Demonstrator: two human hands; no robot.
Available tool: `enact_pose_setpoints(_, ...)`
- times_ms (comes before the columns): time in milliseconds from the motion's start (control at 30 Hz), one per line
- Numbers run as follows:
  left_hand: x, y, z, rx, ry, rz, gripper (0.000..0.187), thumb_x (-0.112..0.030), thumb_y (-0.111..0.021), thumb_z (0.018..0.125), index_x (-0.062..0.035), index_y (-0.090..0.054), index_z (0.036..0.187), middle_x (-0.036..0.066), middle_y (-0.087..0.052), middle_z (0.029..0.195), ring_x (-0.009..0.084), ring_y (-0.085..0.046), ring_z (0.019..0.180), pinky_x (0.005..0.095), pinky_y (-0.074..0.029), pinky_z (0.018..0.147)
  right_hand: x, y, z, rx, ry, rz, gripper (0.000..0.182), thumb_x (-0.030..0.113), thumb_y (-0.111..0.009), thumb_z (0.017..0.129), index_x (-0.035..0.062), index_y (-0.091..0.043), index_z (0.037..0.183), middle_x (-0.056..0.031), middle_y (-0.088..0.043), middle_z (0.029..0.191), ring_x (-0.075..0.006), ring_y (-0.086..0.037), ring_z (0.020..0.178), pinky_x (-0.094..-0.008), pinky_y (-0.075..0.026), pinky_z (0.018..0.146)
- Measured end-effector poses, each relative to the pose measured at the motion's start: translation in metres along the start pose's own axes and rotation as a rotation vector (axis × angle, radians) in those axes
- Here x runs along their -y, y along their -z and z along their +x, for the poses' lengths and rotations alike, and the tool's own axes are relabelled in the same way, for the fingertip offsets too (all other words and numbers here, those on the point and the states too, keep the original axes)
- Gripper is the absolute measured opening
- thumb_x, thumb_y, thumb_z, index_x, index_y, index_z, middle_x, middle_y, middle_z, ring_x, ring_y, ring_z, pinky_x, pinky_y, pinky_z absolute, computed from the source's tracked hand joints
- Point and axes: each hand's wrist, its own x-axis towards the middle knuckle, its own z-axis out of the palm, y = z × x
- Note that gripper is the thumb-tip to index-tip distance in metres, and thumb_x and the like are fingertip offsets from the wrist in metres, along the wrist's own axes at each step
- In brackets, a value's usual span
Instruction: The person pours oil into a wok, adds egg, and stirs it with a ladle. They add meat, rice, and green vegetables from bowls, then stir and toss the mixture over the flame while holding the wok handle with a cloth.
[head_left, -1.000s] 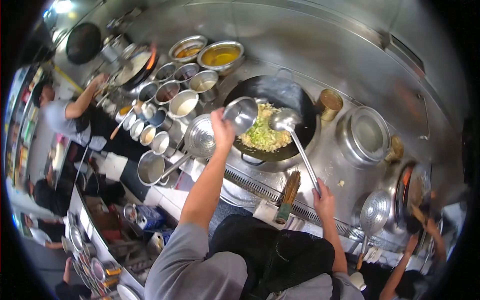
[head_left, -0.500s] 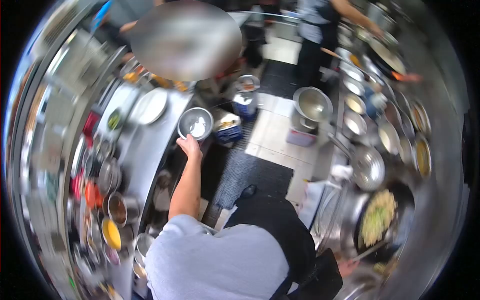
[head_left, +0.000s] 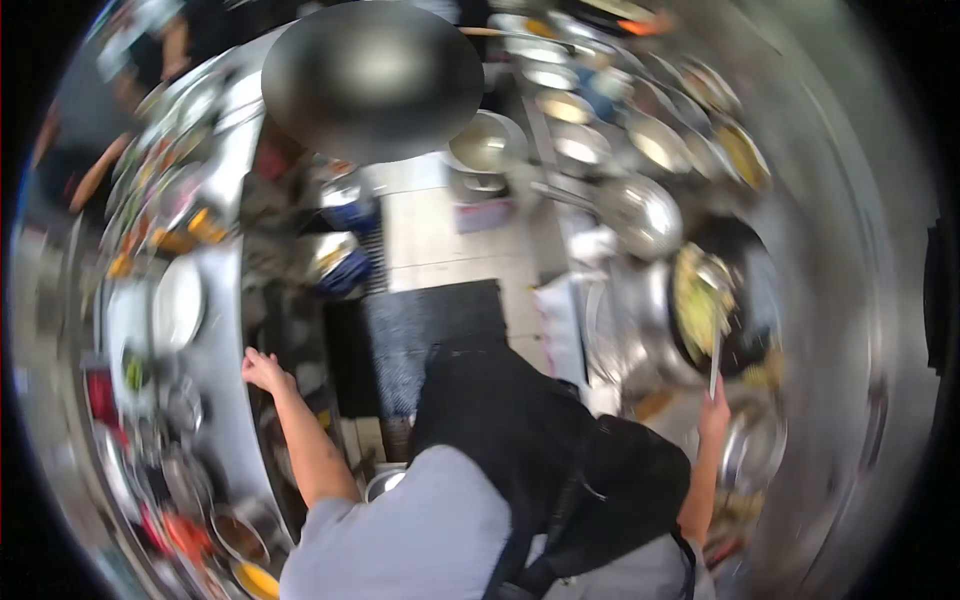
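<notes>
My left hand [head_left: 264, 371] is over the edge of the steel counter [head_left: 222, 390], fingers curled in and nothing visible in them. On that counter, a white plate [head_left: 179, 305] lies beyond the hand. My right hand [head_left: 714, 408] grips the handle of a ladle [head_left: 716, 335]. The ladle's round head rests in a dark wok [head_left: 752, 300], among pale, greenish food [head_left: 694, 305]. A shiny metal bowl [head_left: 755, 447] stands beside my right forearm.
Along the right range stand a metal strainer or pan [head_left: 641, 217] and several bowls. A large pot [head_left: 486, 142] stands in the aisle, near blue tins [head_left: 343, 266]. A dark mat [head_left: 437, 328] covers the floor ahead. A co-worker [head_left: 90, 165] is at far left.
The metal bowl has left my left hand, which has come back toward the counter edge. The view has turned right. My right hand and the ladle have moved forward into the wok.
</notes>
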Motion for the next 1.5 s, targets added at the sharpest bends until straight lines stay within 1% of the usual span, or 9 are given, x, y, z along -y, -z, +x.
enact_pose_setpoints(133,0.039,-0.13,-0.187,0.867,-0.263,0.19,0.017,-0.016,-0.057,0.093,0.0,-0.058,0.088,0.006,-0.057,0.087,0.0147,-0.051,0.071,0.0317,-0.047,0.068,-0.007,0.042,-0.061,-0.085,-0.038,-0.266,0.049,0.018,-0.057,0.092,0.0296,-0.047,0.138,-0.0204,-0.062,0.099,-0.0436,-0.061,0.085,-0.0504,-0.049,0.074)
enact_pose_setpoints(300,-0.003,-0.228,-0.416,1.514,-0.763,0.255,0.021,-0.014,-0.065,0.088,-0.0004,-0.062,0.104,0.016,-0.063,0.107,0.0282,-0.06,0.101,0.0351,-0.05,0.087,0.016,0.102,-0.093,-0.094,-0.185,-0.37,0.046,0.02,-0.058,0.09,0.0286,-0.051,0.135,-0.0192,-0.062,0.096,-0.0414,-0.062,0.082,-0.0499,-0.05,0.07)
enact_pose_setpoints(533,0.068,-0.347,-0.492,1.795,-0.994,0.522,0.067,-0.035,-0.076,0.074,0.0022,-0.051,0.124,0.028,-0.057,0.117,0.0433,-0.049,0.115,0.0483,-0.039,0.099,0.105,0.223,-0.115,0.006,-0.354,-0.332,0.044,0.012,-0.064,0.083,0.0211,-0.061,0.126,-0.0166,-0.065,0.097,-0.0377,-0.062,0.086,-0.0446,-0.05,0.076)
enact_pose_setpoints(733,0.073,-0.352,-0.519,1.955,-1.097,0.635,0.061,-0.019,-0.077,0.063,-0.0005,-0.045,0.112,0.025,-0.055,0.106,0.0428,-0.052,0.101,0.0473,-0.042,0.09,0.04,0.122,-0.078,0.032,-0.382,0.028,0.042,0.005,-0.065,0.082,0.0113,-0.062,0.123,-0.0179,-0.067,0.095,-0.0304,-0.066,0.085,-0.0399,-0.051,0.077)
enact_pose_setpoints(933,0.067,-0.349,-0.531,2.286,-0.571,0.707,0.059,-0.008,-0.075,0.066,-0.0038,-0.035,0.109,0.018,-0.052,0.108,0.0298,-0.055,0.1,0.0396,-0.047,0.084,0.081,0.033,-0.029,-0.201,-0.781,0.823,0.049,0.016,-0.052,0.097,0.0132,-0.04,0.144,0.0002,-0.051,0.064,-0.0079,-0.046,0.047,-0.0253,-0.039,0.039)
enact_pose_setpoints(1000,0.045,-0.33,-0.542,2.296,0.281,0.41,0.054,-0.004,-0.072,0.077,-0.0062,-0.033,0.115,0.015,-0.052,0.112,0.0236,-0.055,0.1,0.0361,-0.048,0.085,0.089,0.019,-0.014,-0.256,-0.791,0.729,0.051,0.017,-0.051,0.097,0.0123,-0.036,0.146,0.0012,-0.048,0.063,-0.0079,-0.045,0.046,-0.0248,-0.039,0.038)
enact_pose_setpoints(1133,-0.002,-0.299,-0.578,2.182,0.817,0.321,0.054,-0.014,-0.063,0.092,-0.0104,-0.026,0.133,0.012,-0.053,0.115,0.0234,-0.061,0.092,0.038,-0.055,0.075,0.096,-0.03,0.04,-0.36,-0.859,0.651,0.052,0.02,-0.05,0.098,0.0112,-0.033,0.147,0.003,-0.043,0.061,-0.0077,-0.042,0.045,-0.0257,-0.039,0.037)
enact_pose_setpoints(1333,-0.004,-0.29,-0.609,2.112,1.064,0.541,0.045,-0.04,-0.047,0.099,-0.0131,-0.039,0.133,0.012,-0.052,0.124,0.0287,-0.056,0.107,0.0519,-0.051,0.089,0.114,0.001,0.05,-0.21,-0.747,1.236,0.053,0.023,-0.05,0.099,0.0123,-0.033,0.148,-0.0006,-0.051,0.064,-0.0098,-0.049,0.044,-0.0274,-0.043,0.04)
enact_pose_setpoints(1500,-0.026,-0.28,-0.64,2.062,1.16,0.863,0.062,-0.055,-0.035,0.098,-0.0112,-0.031,0.141,0.013,-0.043,0.136,0.0311,-0.046,0.123,0.061,-0.04,0.1,0.095,0.006,0.062,-0.37,-0.78,0.629,0.05,0.021,-0.048,0.099,0.0117,-0.036,0.147,0.0013,-0.047,0.059,-0.0089,-0.045,0.043,-0.027,-0.04,0.038)
